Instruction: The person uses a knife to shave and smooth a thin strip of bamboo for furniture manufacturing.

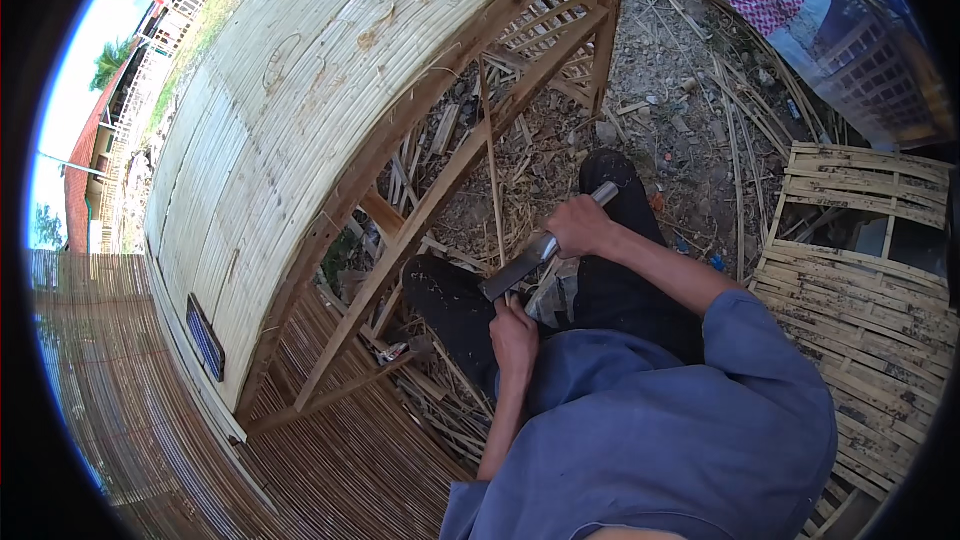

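My right hand (pixel 583 227) is closed round the metal handle of a broad-bladed knife (pixel 517 269). The blade points down to the left, across my lap. Just below its tip, my left hand (pixel 514 337) is closed, with the thumb and fingers near the blade. A thin bamboo strip (pixel 494 165) runs from beyond my knees down to the blade and lines up with my left hand. Where the strip meets my fingers, the blade partly hides it. A greyish, crumpled piece (pixel 553 300) lies between my thighs, beside the blade.
A large slatted bamboo surface (pixel 330 70) on a wooden frame (pixel 450 175) rises at left and ahead. Woven bamboo panels (pixel 860 310) lie at right. Bamboo scraps litter the ground (pixel 655 100). A dark phone-like object (pixel 206 337) rests on the slats; a patterned cloth (pixel 810 15) hangs upper right.
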A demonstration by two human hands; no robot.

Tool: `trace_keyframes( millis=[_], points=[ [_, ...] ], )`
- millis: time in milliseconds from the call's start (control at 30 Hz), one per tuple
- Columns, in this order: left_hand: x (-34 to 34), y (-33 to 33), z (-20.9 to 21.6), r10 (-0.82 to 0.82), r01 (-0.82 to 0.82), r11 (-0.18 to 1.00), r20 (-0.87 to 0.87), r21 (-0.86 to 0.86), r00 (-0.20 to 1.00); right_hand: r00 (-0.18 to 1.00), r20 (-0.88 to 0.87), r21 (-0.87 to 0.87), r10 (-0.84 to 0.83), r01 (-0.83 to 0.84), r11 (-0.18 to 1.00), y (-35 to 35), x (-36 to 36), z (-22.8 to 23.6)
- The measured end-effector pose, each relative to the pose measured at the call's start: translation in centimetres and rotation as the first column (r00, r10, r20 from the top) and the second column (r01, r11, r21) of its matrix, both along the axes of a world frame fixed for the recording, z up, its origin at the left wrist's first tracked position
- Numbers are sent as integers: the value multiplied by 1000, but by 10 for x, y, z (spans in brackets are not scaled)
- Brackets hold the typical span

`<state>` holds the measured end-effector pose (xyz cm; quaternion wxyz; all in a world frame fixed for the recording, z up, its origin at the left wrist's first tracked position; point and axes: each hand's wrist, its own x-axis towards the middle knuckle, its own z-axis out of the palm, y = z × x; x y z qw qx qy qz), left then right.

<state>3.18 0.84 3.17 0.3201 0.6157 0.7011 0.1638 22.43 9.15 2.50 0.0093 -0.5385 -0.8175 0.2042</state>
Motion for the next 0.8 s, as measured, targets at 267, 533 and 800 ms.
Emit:
trace_keyframes(
  millis=[267,533,800],
  points=[
    [-11,0,-15,-174,159,938,19,309,985,998,-39,-24,45,-46,999,-13,-8,-1],
    [-3,-4,-1,-8,7,1000,-48,-22,999,990,-132,71,-48,58,996,6,-7,-6],
    [-2,-3,2,-6,2,999,-91,-43,996,985,-155,-14,-76,75,997,3,-14,-12]
  ],
)
